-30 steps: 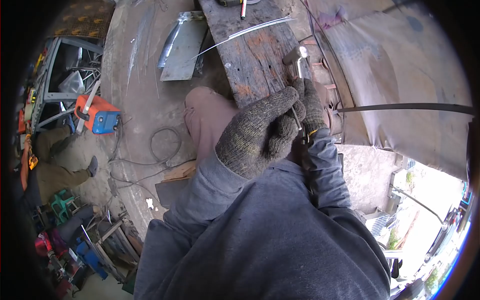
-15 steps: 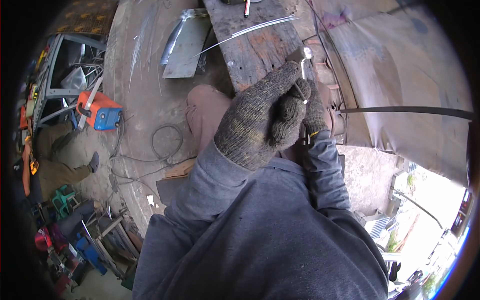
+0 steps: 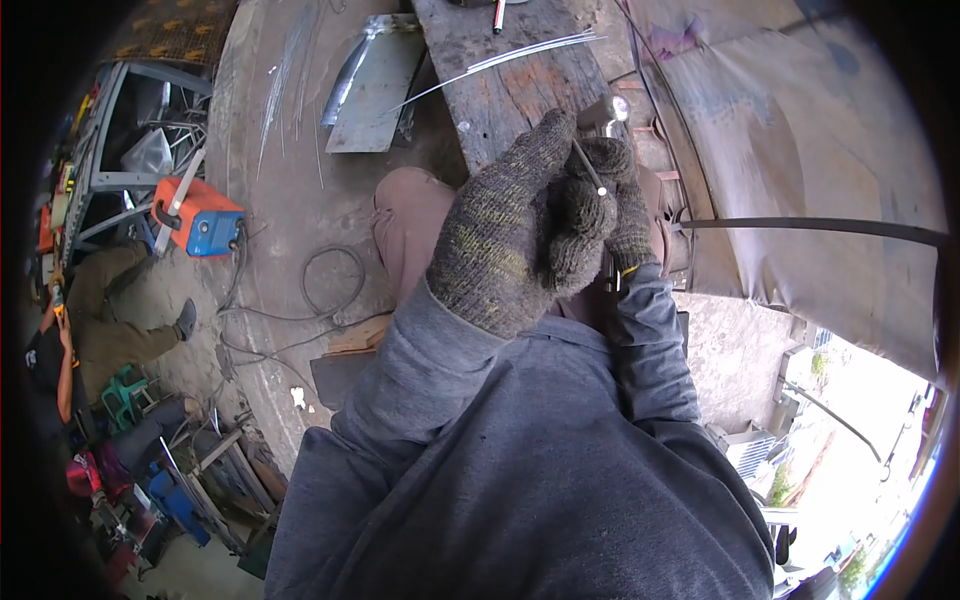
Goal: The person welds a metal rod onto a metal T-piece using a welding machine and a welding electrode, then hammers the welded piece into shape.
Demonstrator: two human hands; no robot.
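Both my hands wear dark knitted gloves and are close together above the near end of a worn wooden plank [image 3: 500,95]. My left hand [image 3: 515,225] is closed on a thin metal rod [image 3: 588,166], whose bright tip points toward me. Just behind and to the right, my right hand [image 3: 628,215] has its fingers curled by a short metal piece [image 3: 603,115] with a shiny round end; my left hand partly hides this grip. Thin wires [image 3: 520,58] lie across the plank, with a red and white marker [image 3: 498,16] at its far end.
Bent sheet metal [image 3: 375,95] lies on the floor left of the plank. An orange and blue machine [image 3: 205,218] stands farther left, with a cable [image 3: 335,285] looped nearby. A co-worker [image 3: 120,310] is at the far left. A brown sheet [image 3: 800,170] spans the right.
My left fingers have shifted, and the rod's tip has moved slightly up and left. The metal piece has turned slightly. The co-worker's arms and a yellow tool now show at the far left.
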